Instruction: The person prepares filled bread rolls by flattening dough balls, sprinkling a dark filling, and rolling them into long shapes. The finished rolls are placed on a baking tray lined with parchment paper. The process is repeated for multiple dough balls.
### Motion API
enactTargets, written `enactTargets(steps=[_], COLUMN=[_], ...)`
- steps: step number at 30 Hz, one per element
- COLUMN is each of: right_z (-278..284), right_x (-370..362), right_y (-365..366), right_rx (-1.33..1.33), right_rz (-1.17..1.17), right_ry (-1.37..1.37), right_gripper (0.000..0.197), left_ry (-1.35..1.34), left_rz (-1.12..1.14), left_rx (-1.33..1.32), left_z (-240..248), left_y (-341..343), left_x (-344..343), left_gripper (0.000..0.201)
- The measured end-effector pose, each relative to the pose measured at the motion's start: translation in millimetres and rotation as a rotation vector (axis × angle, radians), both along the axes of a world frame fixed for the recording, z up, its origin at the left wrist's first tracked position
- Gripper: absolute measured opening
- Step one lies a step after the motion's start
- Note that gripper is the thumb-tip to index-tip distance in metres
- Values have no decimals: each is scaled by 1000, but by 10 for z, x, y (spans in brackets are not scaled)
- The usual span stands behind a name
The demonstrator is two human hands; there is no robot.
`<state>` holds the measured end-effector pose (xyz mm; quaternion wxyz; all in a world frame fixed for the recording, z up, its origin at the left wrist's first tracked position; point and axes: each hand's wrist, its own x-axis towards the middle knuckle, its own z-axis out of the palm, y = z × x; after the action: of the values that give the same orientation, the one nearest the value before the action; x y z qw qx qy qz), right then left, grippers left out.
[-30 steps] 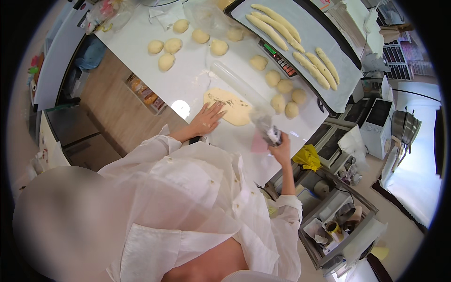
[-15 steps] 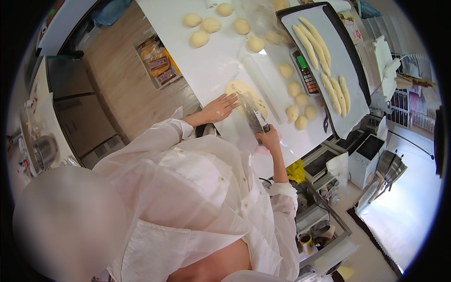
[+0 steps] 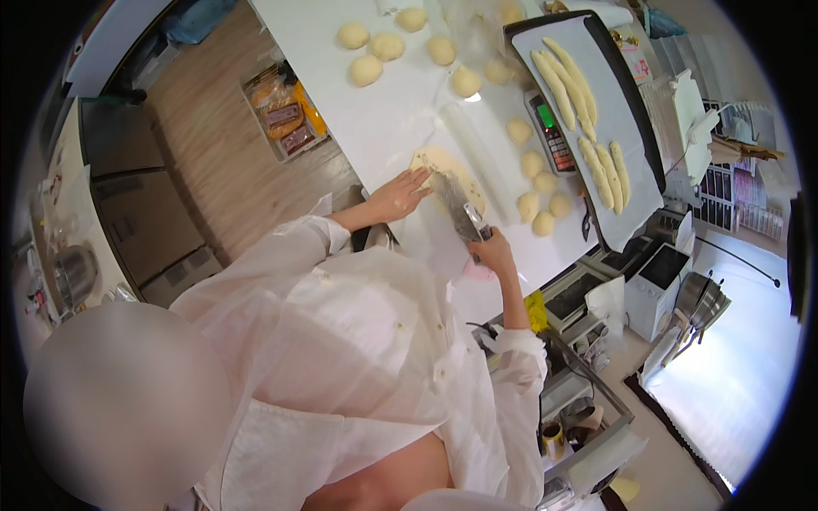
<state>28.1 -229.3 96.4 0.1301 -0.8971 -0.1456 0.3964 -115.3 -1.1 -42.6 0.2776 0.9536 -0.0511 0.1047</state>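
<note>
A flat, pale piece of dough (image 3: pixel 421 159) scattered with dark bits lies on the white table in front of me. Resting on its left edge is my left hand (image 3: pixel 400 195), laid flat with the fingers stretched out. My right hand (image 3: pixel 492 250) is closed round the near end of a long, shiny greyish thing (image 3: pixel 461 213), partly see-through with dark patches. It slants over the dough and hides part of it; whether it is a filled bag or a blade I cannot make out. A long whitish rolling pin (image 3: pixel 481 157) lies just beyond the dough.
Several dough balls (image 3: pixel 365 71) sit at the table's far left, others (image 3: pixel 544 182) right of the pin. A scale (image 3: pixel 552 136) with a green display stands beside a black tray (image 3: pixel 650 128) holding long dough strips (image 3: pixel 569 81). A box of packages (image 3: pixel 283 111) stands low on the left.
The far end of the greyish thing has shifted slightly over the dough, and its surface looks darker. My left hand stays nearly in place. The whole view has shifted a little.
</note>
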Motion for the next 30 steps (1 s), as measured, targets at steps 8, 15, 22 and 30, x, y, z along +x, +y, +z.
enactTargets(steps=[8,15,22,30], right_z=[20,97,75,-2], right_x=[-80,-43,-42,-60], right_y=[-83,-57,-172,-259], right_rx=[36,2,-16,-29], right_rz=[-32,-13,1,-9], right_ry=[3,18,7,-44], right_gripper=[58,63,65,62], left_ry=[-10,28,-8,55], left_rz=[232,135,-17,-78], left_rx=[-51,-41,8,-29], left_z=[299,38,40,136], left_y=[2,190,177,47], left_x=[205,526,473,545], left_gripper=[51,50,47,57])
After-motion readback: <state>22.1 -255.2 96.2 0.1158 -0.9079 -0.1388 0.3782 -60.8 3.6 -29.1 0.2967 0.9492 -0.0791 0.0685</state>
